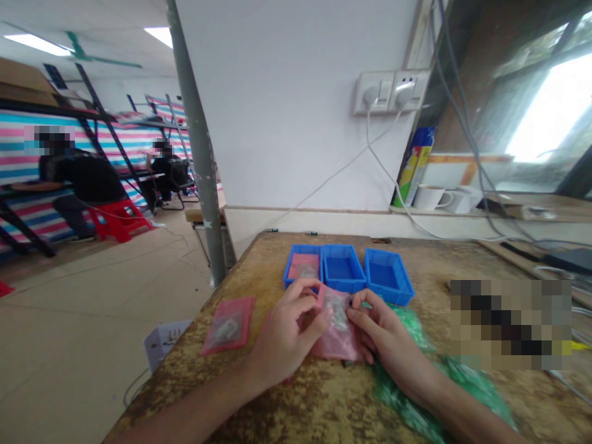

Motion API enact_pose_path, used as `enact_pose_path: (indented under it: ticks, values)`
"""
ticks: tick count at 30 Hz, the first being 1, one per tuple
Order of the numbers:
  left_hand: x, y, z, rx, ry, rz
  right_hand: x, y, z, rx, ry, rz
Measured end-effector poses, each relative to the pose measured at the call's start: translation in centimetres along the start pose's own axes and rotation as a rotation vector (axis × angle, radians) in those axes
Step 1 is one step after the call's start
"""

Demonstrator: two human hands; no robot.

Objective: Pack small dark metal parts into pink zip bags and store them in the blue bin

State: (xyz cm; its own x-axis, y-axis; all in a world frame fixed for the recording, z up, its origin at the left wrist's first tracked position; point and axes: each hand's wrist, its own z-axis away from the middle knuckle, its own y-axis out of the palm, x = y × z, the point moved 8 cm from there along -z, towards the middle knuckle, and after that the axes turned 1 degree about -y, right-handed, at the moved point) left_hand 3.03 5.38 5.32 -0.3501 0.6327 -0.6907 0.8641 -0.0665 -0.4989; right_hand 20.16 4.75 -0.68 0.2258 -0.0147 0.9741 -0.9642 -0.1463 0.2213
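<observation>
A pink plastic bag (pixel 340 345) with a clear front and greyish contents is between my hands above the worn wooden table. My left hand (pixel 289 327) pinches its upper left side with thumb and fingers. At the bag's right edge, my right hand (pixel 377 324) has thumb and index finger closed near a small dark thing (pixel 350 303). Another pink bag (pixel 227 325) with pale contents lies flat to the left. Behind my hands stand three blue trays; the left tray (pixel 303 248) holds a pink bag, while the middle tray (pixel 343 266) and right tray (pixel 388 274) show bare bottoms.
Crumpled green plastic (pixel 481 385) lies beside and under my right forearm. White cables run from a wall socket (pixel 392 92) along the table's back. Mugs and a spray can (pixel 415 166) stand on the sill. Two people sit at far left, beyond a grey pole (pixel 198 142).
</observation>
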Motion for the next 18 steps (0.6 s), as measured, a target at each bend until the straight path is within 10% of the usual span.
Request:
enact_pose_path:
  ticks: [18]
  values:
    - [-0.45,-0.57,-0.01,-0.049,0.036,-0.01,0.24,-0.47,-0.24,-0.045,-0.006,0.019]
